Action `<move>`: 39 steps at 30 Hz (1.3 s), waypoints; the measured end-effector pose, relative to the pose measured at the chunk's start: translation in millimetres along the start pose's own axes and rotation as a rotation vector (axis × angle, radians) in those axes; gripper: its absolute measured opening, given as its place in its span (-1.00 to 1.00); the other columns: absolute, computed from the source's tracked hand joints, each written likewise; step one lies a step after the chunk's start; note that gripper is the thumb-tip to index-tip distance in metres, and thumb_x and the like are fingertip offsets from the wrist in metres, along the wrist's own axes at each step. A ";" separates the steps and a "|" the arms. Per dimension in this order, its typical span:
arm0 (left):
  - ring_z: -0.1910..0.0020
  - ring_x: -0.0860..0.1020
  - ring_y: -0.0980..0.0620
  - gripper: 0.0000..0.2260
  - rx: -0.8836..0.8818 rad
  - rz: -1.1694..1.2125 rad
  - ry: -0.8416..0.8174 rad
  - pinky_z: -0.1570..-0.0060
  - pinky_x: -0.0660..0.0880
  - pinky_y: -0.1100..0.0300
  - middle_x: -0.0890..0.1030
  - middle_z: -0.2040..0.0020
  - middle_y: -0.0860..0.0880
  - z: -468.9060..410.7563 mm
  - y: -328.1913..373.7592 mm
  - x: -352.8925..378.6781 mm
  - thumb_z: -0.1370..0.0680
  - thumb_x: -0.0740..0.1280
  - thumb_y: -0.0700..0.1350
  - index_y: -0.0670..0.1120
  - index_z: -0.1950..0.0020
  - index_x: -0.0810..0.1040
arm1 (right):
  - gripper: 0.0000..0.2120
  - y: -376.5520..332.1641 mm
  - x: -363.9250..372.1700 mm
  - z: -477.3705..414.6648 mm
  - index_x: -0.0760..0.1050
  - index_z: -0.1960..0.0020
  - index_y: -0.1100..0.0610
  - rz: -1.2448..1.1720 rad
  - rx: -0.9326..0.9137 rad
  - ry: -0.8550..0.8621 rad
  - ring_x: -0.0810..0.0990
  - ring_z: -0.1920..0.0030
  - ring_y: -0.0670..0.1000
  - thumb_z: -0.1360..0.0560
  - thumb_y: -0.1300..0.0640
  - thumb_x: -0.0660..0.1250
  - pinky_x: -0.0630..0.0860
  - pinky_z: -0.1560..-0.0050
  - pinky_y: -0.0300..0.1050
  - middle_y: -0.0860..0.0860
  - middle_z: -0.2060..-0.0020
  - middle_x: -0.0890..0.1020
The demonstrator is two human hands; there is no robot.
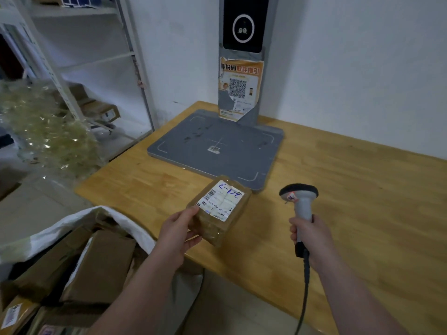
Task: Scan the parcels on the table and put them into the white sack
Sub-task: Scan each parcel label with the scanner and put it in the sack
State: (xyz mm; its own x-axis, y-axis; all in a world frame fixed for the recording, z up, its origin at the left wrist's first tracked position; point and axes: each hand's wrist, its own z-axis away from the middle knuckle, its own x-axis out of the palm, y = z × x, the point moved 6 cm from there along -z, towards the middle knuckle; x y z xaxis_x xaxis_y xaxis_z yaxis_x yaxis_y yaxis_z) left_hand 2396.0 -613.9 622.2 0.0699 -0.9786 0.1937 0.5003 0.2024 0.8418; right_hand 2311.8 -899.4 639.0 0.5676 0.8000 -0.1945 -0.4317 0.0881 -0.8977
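While left grip [180,234] pinches it, parcel [219,209]: taped brown, label up.
Right grip [308,234]: clasps scanner [300,204].
Tabletop edge [242,279]: near parcel; sack [72,223] just past.

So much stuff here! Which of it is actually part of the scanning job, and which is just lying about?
Part of the job:
- parcel, held in the left hand
- scanner, held in the right hand
- white sack, already holding boxes
- table

Lying about:
- grey stand with poster
- shelves
- plastic wrap
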 end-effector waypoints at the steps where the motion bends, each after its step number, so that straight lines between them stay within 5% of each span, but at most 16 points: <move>1: -0.01 0.61 -0.12 -0.74 -0.007 -0.001 -0.002 0.21 0.56 0.10 0.60 -0.01 -0.10 -0.1 -3.4 6.6 -0.51 0.41 -0.01 -0.09 -0.12 0.54 | -0.81 7.0 -4.8 -10.7 0.44 -0.08 0.20 0.023 0.009 0.015 0.51 0.29 0.07 -0.50 0.19 0.34 0.44 0.21 0.03 0.13 0.20 0.54; 9: -0.03 0.61 -0.14 -0.73 -0.020 0.011 0.027 0.14 0.57 0.06 0.61 -0.06 -0.13 -1.1 -22.3 17.8 -0.52 0.39 -0.03 -0.11 -0.17 0.54 | -0.88 44.0 6.8 -49.2 0.39 0.00 0.20 0.129 0.085 0.007 0.42 0.19 0.08 -0.53 0.18 0.29 0.32 0.20 -0.05 0.13 0.16 0.46; 18: 0.13 0.58 -0.06 -0.81 0.029 0.085 0.136 0.10 0.59 0.04 0.62 0.08 -0.09 6.6 -15.7 -37.8 -0.53 0.38 -0.07 -0.12 -0.09 0.58 | -0.89 59.2 30.7 -47.1 0.45 0.03 0.27 0.367 0.115 0.086 0.41 0.31 0.07 -0.49 0.24 0.27 0.29 0.34 -0.14 0.13 0.25 0.46; 20: 0.10 0.61 -0.09 -0.79 0.039 0.085 0.147 0.07 0.59 0.02 0.65 0.02 -0.13 11.5 -10.3 -58.1 -0.52 0.38 -0.07 -0.13 -0.11 0.59 | -0.70 51.1 38.7 -39.3 0.46 -0.17 0.29 0.443 0.117 0.186 0.52 0.18 0.14 -0.46 0.22 0.29 0.43 0.29 -0.07 0.18 0.09 0.53; 23: 0.12 0.63 -0.10 -0.78 0.085 0.083 0.179 0.14 0.58 0.00 0.67 0.02 -0.16 20.0 0.4 -97.5 -0.54 0.37 -0.08 -0.15 -0.13 0.58 | -0.46 29.7 60.9 -15.0 0.32 -0.37 0.25 0.517 0.053 0.320 0.44 -0.23 0.28 -0.45 0.14 0.34 0.50 -0.14 0.16 0.25 -0.27 0.44; 26: 0.02 0.65 -0.13 -0.79 0.131 0.106 0.252 -0.03 0.56 -0.07 0.69 0.02 -0.12 33.2 12.5 -144.3 -0.55 0.35 -0.09 -0.13 -0.15 0.57 | -0.49 11.1 109.4 14.9 0.35 -0.39 0.19 0.490 -0.081 0.217 0.41 -0.29 0.25 -0.47 0.15 0.35 0.47 -0.21 0.16 0.20 -0.35 0.38; 29: -0.02 0.64 -0.06 -0.75 0.202 0.094 0.361 0.08 0.57 0.04 0.67 -0.03 -0.07 46.2 23.0 -204.0 -0.55 0.36 -0.06 -0.07 -0.20 0.54 | -0.62 2.7 172.1 48.3 0.45 -0.31 0.13 0.478 -0.165 0.022 0.50 -0.11 0.14 -0.50 0.15 0.33 0.48 -0.08 -0.01 0.13 -0.26 0.48; 34: -0.01 0.62 -0.05 -0.61 0.299 -0.032 0.602 0.07 0.61 -0.01 0.61 -0.11 -0.08 64.4 25.3 -302.3 -0.49 0.43 -0.11 -0.04 -0.31 0.47 | -0.96 30.0 277.9 106.8 0.58 0.08 0.03 0.586 -0.205 -0.416 0.56 0.05 0.05 -0.49 0.12 0.35 0.43 0.13 -0.15 0.07 -0.07 0.61; 39: 0.01 0.55 -0.07 -0.49 0.297 -0.878 0.857 0.06 0.60 -0.06 0.53 -0.14 -0.09 79.8 16.6 -370.2 -0.40 0.42 0.07 0.09 -0.33 0.45 | -0.88 67.8 328.6 142.2 0.56 0.10 -0.12 0.843 -0.291 -0.528 0.55 -0.06 0.07 -0.49 0.07 0.28 0.55 -0.09 0.00 0.04 -0.12 0.53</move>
State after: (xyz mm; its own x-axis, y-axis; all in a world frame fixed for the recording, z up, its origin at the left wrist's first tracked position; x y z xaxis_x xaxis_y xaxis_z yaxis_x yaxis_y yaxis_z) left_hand 2309.6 -245.2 604.7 0.4044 -0.4753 -0.7814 0.4567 -0.6353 0.6228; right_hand 2369.4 -546.1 570.4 -0.2505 0.7000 -0.6688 -0.3202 -0.7118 -0.6251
